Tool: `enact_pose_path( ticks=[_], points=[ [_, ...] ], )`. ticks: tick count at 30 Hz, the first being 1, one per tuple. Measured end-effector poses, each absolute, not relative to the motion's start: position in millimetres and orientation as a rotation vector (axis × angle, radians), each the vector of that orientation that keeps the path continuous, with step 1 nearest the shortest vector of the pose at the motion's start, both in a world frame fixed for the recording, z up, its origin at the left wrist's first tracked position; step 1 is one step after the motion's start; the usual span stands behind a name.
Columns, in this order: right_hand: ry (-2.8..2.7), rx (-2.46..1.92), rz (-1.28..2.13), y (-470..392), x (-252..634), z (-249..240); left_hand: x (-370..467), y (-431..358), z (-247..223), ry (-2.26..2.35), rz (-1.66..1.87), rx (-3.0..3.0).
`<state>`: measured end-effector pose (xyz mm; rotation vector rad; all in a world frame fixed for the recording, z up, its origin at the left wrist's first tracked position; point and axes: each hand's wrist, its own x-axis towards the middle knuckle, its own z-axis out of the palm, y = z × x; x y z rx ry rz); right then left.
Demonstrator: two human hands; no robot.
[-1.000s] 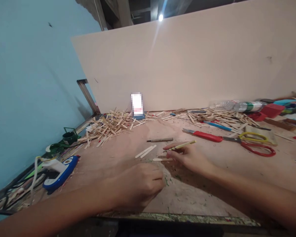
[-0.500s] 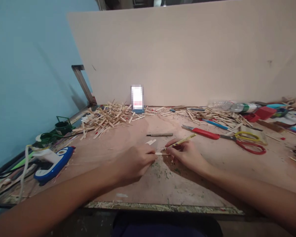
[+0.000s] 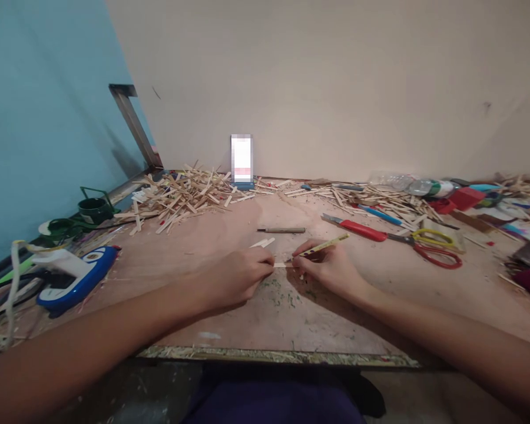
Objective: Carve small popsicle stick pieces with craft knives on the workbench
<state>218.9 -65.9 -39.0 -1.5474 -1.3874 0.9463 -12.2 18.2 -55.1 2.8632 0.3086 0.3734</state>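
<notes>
My left hand [image 3: 242,272] is closed on a small flat wooden stick [image 3: 282,265], pinning it low over the tabletop. A yellow pencil [image 3: 327,243] with dark markings is pinched in my right hand [image 3: 324,263], its tip down at the stick between the two hands. Two more pale wooden sticks [image 3: 263,242] show just beyond my left knuckles. Farther off lies a thin tool with a brownish handle and dark tip [image 3: 282,230].
Heaps of wooden sticks [image 3: 183,197] line the back around a propped phone [image 3: 242,159]. To the right lie a red-handled knife [image 3: 363,230], scissors [image 3: 437,247] and plastic bottles [image 3: 430,187]. A blue-and-white device [image 3: 82,280] and green holder [image 3: 95,209] stand left.
The view has tilted down and shifted slightly. The pencil tip has come down onto or close to the stick, and my hands otherwise keep their holds.
</notes>
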Motion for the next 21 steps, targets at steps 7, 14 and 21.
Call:
enact_pose_path(
  ticks=[7,14,21],
  points=[
    [-1.457,-1.539,0.894,-71.7,217.5,-42.6,-10.0,15.0,-52.6,0.308,0.508,2.865],
    [-1.474,-1.516,0.860,-64.8,219.0,-46.4,-9.2,20.4,-59.7,0.304,0.573,2.879],
    [-1.426,-1.574,0.868,-62.7,217.4,-43.4,-10.4,20.9,-60.3,0.264,0.611,2.916]
  ],
)
